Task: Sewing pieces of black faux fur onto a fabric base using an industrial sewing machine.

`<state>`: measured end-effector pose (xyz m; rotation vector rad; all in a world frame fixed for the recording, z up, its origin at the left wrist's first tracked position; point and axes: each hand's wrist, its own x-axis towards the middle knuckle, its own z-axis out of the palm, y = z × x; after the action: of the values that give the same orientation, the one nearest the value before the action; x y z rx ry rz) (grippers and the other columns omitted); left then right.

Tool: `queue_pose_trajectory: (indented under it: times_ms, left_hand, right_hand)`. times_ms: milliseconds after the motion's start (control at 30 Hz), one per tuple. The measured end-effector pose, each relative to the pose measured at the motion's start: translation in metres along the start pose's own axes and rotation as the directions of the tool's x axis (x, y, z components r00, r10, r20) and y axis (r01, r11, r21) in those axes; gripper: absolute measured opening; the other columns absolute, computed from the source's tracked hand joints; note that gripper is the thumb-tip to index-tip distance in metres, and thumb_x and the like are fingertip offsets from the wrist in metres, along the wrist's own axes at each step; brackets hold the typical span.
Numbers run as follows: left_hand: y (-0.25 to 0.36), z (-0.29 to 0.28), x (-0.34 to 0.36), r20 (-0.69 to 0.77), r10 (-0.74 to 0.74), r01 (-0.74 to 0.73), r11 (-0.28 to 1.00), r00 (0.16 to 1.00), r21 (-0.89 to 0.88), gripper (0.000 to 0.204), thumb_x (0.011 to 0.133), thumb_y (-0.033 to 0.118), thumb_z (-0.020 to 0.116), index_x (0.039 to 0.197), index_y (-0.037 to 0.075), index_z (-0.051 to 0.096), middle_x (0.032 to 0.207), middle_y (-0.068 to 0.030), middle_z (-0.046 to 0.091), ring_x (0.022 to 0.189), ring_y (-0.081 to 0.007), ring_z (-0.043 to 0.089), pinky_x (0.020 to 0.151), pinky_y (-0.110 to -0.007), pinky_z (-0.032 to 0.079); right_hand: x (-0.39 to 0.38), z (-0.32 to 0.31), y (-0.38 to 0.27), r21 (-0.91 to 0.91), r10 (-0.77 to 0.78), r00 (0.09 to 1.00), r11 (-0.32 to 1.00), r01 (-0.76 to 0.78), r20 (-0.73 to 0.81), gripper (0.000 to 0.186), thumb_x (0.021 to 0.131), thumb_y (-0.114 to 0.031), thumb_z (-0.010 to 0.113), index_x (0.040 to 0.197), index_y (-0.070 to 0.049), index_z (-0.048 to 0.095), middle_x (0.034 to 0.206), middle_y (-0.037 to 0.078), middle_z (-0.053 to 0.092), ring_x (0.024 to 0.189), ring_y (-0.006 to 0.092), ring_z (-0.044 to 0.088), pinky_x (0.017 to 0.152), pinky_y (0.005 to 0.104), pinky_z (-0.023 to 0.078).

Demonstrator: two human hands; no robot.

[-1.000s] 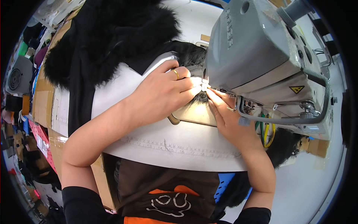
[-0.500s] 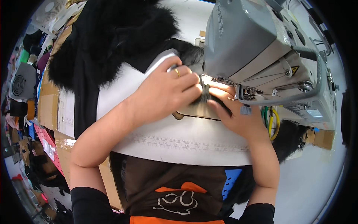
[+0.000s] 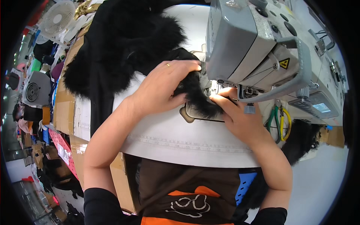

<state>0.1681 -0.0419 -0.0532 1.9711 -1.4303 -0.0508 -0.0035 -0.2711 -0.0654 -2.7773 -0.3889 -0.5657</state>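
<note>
My left hand (image 3: 161,88) grips a dark fur strip (image 3: 202,101) just left of the needle area of the grey sewing machine (image 3: 232,45), its thumb and fingers curled round the piece. My right hand (image 3: 242,120) lies at the presser foot (image 3: 215,86), fingers bent over the strip's right side; whether they pinch it or only press is hidden. A large black fur-trimmed garment (image 3: 120,48) is heaped on the white table (image 3: 168,142) behind my left hand. Green-handled and yellow-handled tools (image 3: 285,123) lie right of my right hand.
A white fan (image 3: 57,18), a grey box-like appliance (image 3: 36,88) and assorted clutter stand at the left, beside cardboard (image 3: 63,112). A pink perforated panel (image 3: 65,153) is lower left. More black fur (image 3: 300,138) hangs over the table's right side, near a blue perforated panel (image 3: 245,187).
My left hand has shifted up and its fingers have turned over the strip, exposing more dark fur below the needle. My right fingers have moved slightly. The whole view has shifted.
</note>
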Motion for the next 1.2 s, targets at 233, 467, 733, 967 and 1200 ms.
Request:
queue_pose_trajectory:
  times_ms: [233, 467, 733, 967, 1200]
  left_hand:
    - [-0.012, -0.013, 0.01, 0.086, 0.092, -0.126, 0.706, 0.992, 0.697, 0.025, 0.093, 0.02, 0.073, 0.116, 0.009, 0.068, 0.109, -0.0033, 0.068, 0.099, -0.0248, 0.065, 0.084, -0.038, 0.05]
    - [-0.057, -0.019, 0.024, 0.064, 0.055, -0.084, 0.601, 0.996, 0.795, 0.006, 0.092, 0.01, 0.068, 0.097, 0.009, 0.07, 0.102, -0.0075, 0.068, 0.096, -0.0265, 0.068, 0.084, -0.038, 0.053]
    - [-0.038, 0.007, 0.051, -0.209, -0.072, 0.171, 0.846, 0.975, 0.505, 0.038, 0.086, 0.001, 0.066, 0.123, 0.007, 0.067, 0.124, -0.0113, 0.068, 0.113, -0.0326, 0.069, 0.098, -0.041, 0.055]
    - [0.035, -0.01, 0.009, 0.211, 0.359, -0.406, 0.878, 0.909, 0.254, 0.037, 0.079, 0.002, 0.073, 0.114, 0.008, 0.064, 0.113, -0.0058, 0.065, 0.113, -0.025, 0.064, 0.109, -0.043, 0.046]
    - [0.029, -0.008, 0.023, 0.36, 0.357, -0.49, 0.771, 0.862, 0.406, 0.015, 0.09, 0.016, 0.068, 0.102, 0.009, 0.068, 0.105, -0.0007, 0.067, 0.1, -0.0181, 0.064, 0.09, -0.032, 0.046]
  right_hand:
    - [0.0, -0.001, 0.008, 0.046, -0.08, 0.997, 0.996, 0.08, -0.019, 0.05, 0.075, 0.003, 0.071, 0.121, -0.018, 0.073, 0.113, -0.002, 0.068, 0.105, 0.0245, 0.066, 0.09, 0.0408, 0.052]
    - [0.002, -0.002, 0.006, 0.013, -0.087, 0.996, 0.996, 0.087, 0.034, 0.047, 0.079, 0.002, 0.07, 0.122, -0.016, 0.071, 0.117, -0.003, 0.067, 0.11, 0.0237, 0.065, 0.093, 0.0408, 0.052]
    - [-0.003, 0.001, 0.006, 0.011, -0.081, 0.997, 0.997, 0.081, 0.016, 0.041, 0.083, -0.003, 0.071, 0.121, -0.017, 0.071, 0.118, -0.003, 0.068, 0.109, 0.0232, 0.067, 0.092, 0.0407, 0.052]
    - [-0.001, 0.004, 0.007, -0.034, -0.105, 0.994, 0.994, 0.105, -0.012, 0.04, 0.086, -0.004, 0.069, 0.123, -0.019, 0.073, 0.12, -0.005, 0.07, 0.109, 0.0232, 0.068, 0.092, 0.0392, 0.053]
    - [-0.002, 0.001, 0.007, -0.103, -0.078, 0.997, 0.992, 0.076, -0.015, 0.042, 0.086, -0.003, 0.067, 0.125, -0.018, 0.074, 0.122, -0.003, 0.072, 0.106, 0.0245, 0.069, 0.094, 0.0397, 0.054]
